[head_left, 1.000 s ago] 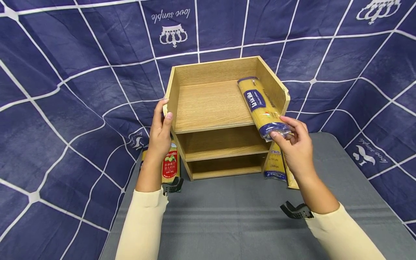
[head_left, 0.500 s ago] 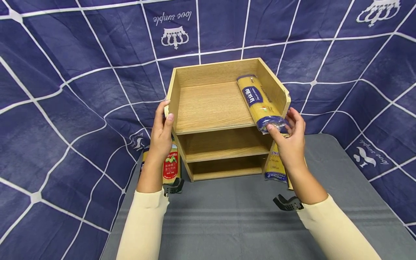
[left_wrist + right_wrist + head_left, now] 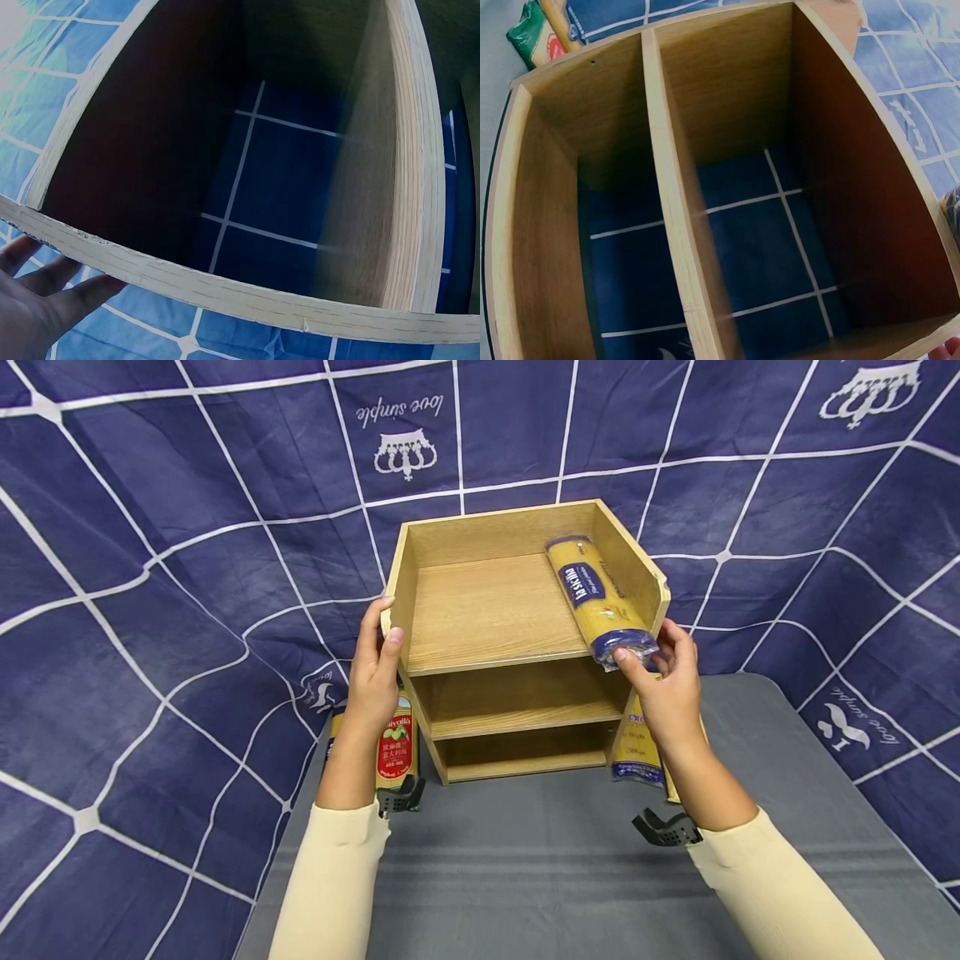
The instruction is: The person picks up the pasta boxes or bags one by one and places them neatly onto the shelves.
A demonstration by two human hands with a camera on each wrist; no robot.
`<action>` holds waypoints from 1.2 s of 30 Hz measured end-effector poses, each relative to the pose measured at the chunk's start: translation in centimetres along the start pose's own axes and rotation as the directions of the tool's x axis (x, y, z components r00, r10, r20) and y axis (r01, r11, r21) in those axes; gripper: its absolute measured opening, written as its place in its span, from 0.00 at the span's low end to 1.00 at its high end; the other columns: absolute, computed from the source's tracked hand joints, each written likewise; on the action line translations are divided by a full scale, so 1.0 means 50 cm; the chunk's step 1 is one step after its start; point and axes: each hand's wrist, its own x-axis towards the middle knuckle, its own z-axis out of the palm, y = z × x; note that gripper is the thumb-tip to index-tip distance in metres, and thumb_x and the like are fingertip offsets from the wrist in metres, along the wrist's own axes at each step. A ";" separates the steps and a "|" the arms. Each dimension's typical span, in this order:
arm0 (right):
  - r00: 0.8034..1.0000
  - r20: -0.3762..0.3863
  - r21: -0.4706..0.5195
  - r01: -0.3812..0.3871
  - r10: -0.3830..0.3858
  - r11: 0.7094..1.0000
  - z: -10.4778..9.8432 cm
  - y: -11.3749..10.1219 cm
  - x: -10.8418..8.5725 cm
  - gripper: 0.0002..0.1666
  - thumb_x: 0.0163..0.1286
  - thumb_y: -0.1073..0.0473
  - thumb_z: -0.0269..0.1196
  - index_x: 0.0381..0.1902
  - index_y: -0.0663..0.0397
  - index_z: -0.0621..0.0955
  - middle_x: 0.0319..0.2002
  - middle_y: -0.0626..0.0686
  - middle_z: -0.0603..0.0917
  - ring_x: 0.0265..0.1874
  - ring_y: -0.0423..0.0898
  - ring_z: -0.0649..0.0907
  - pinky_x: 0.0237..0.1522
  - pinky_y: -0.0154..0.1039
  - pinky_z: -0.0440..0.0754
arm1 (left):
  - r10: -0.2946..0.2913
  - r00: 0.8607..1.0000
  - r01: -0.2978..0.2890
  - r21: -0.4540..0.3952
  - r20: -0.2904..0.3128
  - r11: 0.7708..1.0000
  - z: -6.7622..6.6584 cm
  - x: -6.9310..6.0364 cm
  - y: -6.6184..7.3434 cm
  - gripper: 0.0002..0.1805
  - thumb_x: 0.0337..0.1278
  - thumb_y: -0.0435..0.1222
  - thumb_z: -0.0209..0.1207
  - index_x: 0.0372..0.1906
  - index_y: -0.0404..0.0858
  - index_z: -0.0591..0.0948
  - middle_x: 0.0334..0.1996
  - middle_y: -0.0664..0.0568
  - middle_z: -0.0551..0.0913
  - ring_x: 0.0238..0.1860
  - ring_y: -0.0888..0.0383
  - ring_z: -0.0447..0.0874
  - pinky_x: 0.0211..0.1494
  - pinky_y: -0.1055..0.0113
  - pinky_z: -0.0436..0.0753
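Observation:
A wooden shelf unit (image 3: 487, 610) with an open-topped upper tray and two lower compartments stands in the middle. My left hand (image 3: 375, 685) grips the front edge of its left side panel, thumb at the front and fingers outside. On the upper tray, along the right wall, lies a yellow pack of spaghetti (image 3: 596, 597) with blue ends. My right hand (image 3: 670, 693) has its thumb on the near end of that pack; the other fingers are partly hidden behind the pack's end and the right panel. In the left wrist view my left fingers (image 3: 56, 279) touch the panel's outside.
A pack with a red label (image 3: 395, 747) stands beside the shelf's left side, partly behind my left arm. Yellow packs (image 3: 636, 750) lean at its right side. Grey cloth (image 3: 525, 860) covers the table; blue gridded fabric (image 3: 510, 435) hangs behind and at the sides.
The spaghetti pack has slid slightly back and left, settling along the tray's right wall. My right hand has followed it, its fingers moving to the panel's outer side. My left hand keeps its grip.

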 end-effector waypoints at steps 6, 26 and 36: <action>1.000 0.019 -0.006 0.012 -0.012 1.000 -0.002 0.001 -0.006 0.43 0.65 0.59 0.70 0.74 0.48 0.64 0.67 0.51 0.69 0.65 0.44 0.73 0.59 0.27 0.71 | 0.009 1.000 -0.009 0.004 -0.004 1.000 -0.004 -0.003 -0.002 0.24 0.78 0.33 0.46 0.74 0.43 0.64 0.64 0.40 0.70 0.60 0.53 0.70 0.62 0.67 0.67; 0.995 0.055 0.054 0.074 -0.077 0.996 -0.029 -0.002 -0.030 0.37 0.67 0.67 0.66 0.72 0.53 0.68 0.67 0.50 0.70 0.67 0.43 0.72 0.66 0.29 0.69 | -0.018 1.000 0.018 -0.001 -0.017 1.000 -0.001 -0.004 0.010 0.24 0.79 0.38 0.46 0.74 0.46 0.64 0.68 0.46 0.69 0.64 0.54 0.70 0.66 0.65 0.67; 0.995 0.021 0.132 0.092 -0.095 0.987 -0.059 0.017 -0.038 0.26 0.76 0.65 0.57 0.70 0.60 0.70 0.61 0.48 0.77 0.65 0.44 0.75 0.61 0.25 0.72 | -0.054 0.998 0.055 0.051 -0.019 0.997 0.001 0.003 0.011 0.25 0.80 0.41 0.44 0.76 0.51 0.64 0.76 0.55 0.63 0.74 0.58 0.62 0.77 0.56 0.60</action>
